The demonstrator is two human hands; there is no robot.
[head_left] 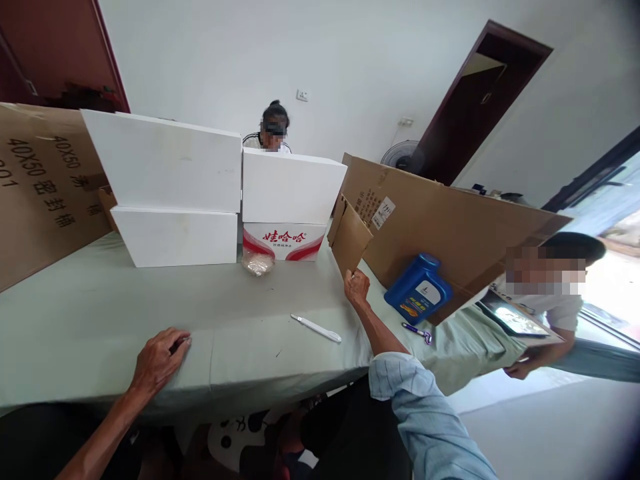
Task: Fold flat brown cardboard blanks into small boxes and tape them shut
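Observation:
My right hand (pixel 357 287) is closed around the lower corner of a small brown cardboard box (pixel 353 240), which stands tilted beside a large cardboard panel. My left hand (pixel 161 360) rests near the front edge of the cloth-covered table (pixel 240 333), its fingers curled, with nothing visible in them. Between the hands lies a white utility knife (pixel 316 328). Right of my right hand stand a blue oil bottle (pixel 419 290) and, in front of it, a purple-and-white tool, perhaps a peeler (pixel 417 332).
White boxes (pixel 175 163) stand stacked at the back, one with red printing (pixel 285 241). A crumpled clear plastic bundle (pixel 258 263) lies before them. Large cardboard pieces flank the table at left (pixel 40 180) and right (pixel 440 220). One person sits behind the boxes, another at right by a tablet (pixel 515 317).

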